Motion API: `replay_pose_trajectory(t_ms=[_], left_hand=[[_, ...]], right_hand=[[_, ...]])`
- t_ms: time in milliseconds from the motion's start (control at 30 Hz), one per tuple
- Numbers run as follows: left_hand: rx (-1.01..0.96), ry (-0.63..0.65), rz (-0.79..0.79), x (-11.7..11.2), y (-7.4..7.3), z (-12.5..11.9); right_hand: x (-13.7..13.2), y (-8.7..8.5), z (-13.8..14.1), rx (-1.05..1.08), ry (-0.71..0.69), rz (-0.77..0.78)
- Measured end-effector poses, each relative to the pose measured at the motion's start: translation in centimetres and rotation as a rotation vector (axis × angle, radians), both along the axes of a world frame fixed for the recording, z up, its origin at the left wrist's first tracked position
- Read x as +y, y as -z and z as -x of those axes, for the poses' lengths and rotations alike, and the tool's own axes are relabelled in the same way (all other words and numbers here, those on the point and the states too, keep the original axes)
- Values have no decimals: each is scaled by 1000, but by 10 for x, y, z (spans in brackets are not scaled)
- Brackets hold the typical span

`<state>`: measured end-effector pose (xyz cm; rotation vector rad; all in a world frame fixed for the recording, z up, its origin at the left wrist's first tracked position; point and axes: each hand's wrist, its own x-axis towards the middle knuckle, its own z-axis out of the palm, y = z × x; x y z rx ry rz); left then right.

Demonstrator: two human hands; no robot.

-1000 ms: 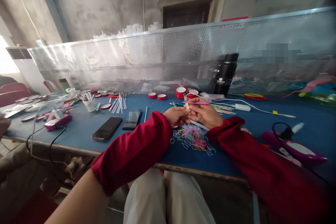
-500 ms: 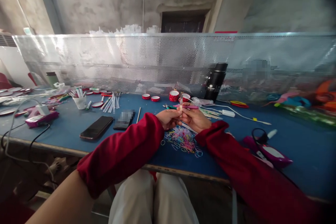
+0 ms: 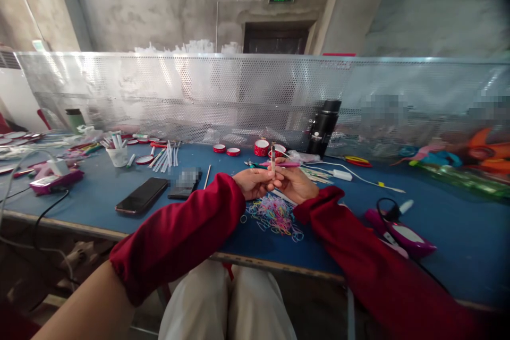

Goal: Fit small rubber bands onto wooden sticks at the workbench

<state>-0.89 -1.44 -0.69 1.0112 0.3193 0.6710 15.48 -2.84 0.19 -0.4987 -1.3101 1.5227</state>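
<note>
My left hand [image 3: 255,181] and my right hand [image 3: 297,183] meet above the table, fingers closed. Pinched between their fingertips is a narrow upright stick [image 3: 273,157], dark along its upper part and pale lower down. What it is made of is too small to tell. A pink pen-like tool [image 3: 290,164] crosses at the right hand's fingers; I cannot tell whether that hand grips it or it lies behind. Just below the hands spreads a loose pile of coloured rubber bands [image 3: 274,216]. Red sleeves cover both forearms.
A smartphone [image 3: 142,196] and a dark flat case [image 3: 185,184] lie left of the hands. Farther back are red tape rolls [image 3: 261,147], a black flask [image 3: 324,127] and a cup of white sticks [image 3: 117,156]. A purple device [image 3: 402,234] with a cable sits right.
The stick between my fingertips now shows a dark face where it looked pale before. Both hands stay together in nearly the same place; the view has shifted slightly.
</note>
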Motion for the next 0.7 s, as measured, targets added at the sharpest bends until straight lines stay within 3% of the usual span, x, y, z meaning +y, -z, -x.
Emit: replay_pose_trajectory(t_ms=[267,533,700], left_hand=[[89,-90,-27,3,2,-1],[340,-481,-287,-5,-6,-6],[330,-517,-330,-6,-9,-4]], right_hand=[[5,3,0,-76,231,-130],[7,3,-4,-486,742,-547],[7,1,-5,-510,773,-571]])
